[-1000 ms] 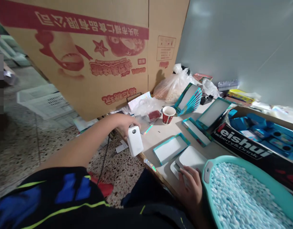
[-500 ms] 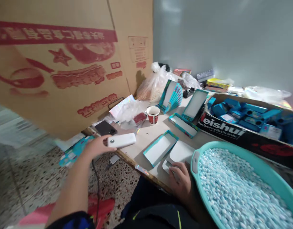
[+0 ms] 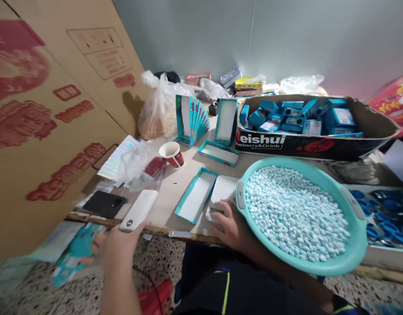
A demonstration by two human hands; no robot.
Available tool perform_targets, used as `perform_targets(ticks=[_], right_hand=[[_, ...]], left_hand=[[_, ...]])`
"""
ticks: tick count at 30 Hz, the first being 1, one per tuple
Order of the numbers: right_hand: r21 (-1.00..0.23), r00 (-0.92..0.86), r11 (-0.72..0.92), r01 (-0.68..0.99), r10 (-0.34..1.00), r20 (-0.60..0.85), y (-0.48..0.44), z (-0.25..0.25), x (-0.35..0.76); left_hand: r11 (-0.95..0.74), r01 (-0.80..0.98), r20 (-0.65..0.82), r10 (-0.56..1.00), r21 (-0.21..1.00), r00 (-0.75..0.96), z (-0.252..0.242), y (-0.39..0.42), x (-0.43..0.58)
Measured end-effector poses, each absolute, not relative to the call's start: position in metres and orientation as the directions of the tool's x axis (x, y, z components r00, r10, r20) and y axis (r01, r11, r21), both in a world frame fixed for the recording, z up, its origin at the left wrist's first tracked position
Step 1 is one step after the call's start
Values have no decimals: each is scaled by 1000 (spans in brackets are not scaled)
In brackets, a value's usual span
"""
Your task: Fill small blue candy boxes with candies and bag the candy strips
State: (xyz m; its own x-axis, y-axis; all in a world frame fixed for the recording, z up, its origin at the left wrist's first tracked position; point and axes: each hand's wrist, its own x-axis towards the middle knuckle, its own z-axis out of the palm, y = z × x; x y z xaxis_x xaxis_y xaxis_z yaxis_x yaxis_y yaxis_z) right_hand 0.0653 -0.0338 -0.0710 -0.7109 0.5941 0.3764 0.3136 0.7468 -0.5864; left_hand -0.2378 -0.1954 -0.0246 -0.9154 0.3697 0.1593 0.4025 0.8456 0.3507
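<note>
At the table's front edge, my left hand (image 3: 118, 245) has its fingers spread, reaching below the edge over blue printed card (image 3: 78, 251); its thumb side is beside a white device (image 3: 139, 210) lying on the table. The fingers are blurred and nothing shows in them. My right hand (image 3: 228, 223) rests with fingers apart on small white trays (image 3: 223, 190). An open blue-edged box with a white inside (image 3: 196, 195) lies left of these trays. To the right of the hand is a turquoise basin (image 3: 359, 245) filled with pale blue pieces.
A large cardboard sheet (image 3: 90, 100) stands at left. Behind are a paper cup (image 3: 171, 154), fanned boxes (image 3: 191, 120), a plastic bag (image 3: 160, 105) and a black carton (image 3: 323, 146) of blue boxes. A black phone (image 3: 104, 204) lies front left.
The view has swung right. My left hand has moved off the white device, which now lies on the table at a different angle. My right hand remains at the white trays.
</note>
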Motion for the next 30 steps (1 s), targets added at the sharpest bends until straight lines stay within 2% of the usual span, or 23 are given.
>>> perform_targets(ticks=[2,3,5,6,8,10,12,15,21,30], right_hand=[[-545,-692,727,417,643,328,-39,-72,73],[-544,-658,698,467,685,314,-41,-72,77],[-567,-596,631,529,752,282,-47,-71,88],[-579,-582,610,542,769,265,-50,-70,93],[-573,-576,586,572,785,228,-55,-64,102],[-524,-541,546,654,821,180,-58,-56,108],[-477,-492,507,718,854,167,-58,-50,109],[-452,-470,480,752,871,142,-55,-50,103],[-449,-439,431,783,894,91,-35,-76,82],[-517,-467,435,737,881,76,-26,-72,70]], left_hand=[[821,486,322,392,299,-862,-26,-177,-210],[757,583,382,466,294,-798,-27,-165,-198],[581,709,389,593,400,-705,-35,-139,-181],[520,692,319,632,501,-706,-40,-127,-177],[513,550,72,685,659,-725,-55,-105,-175],[573,476,-149,729,667,-668,-69,-93,-180],[584,522,-229,773,622,-591,-78,-91,-185],[535,566,-208,815,627,-541,-85,-99,-189],[358,668,-14,887,653,-462,-87,-107,-188],[312,637,42,879,705,-476,-87,-107,-192]])
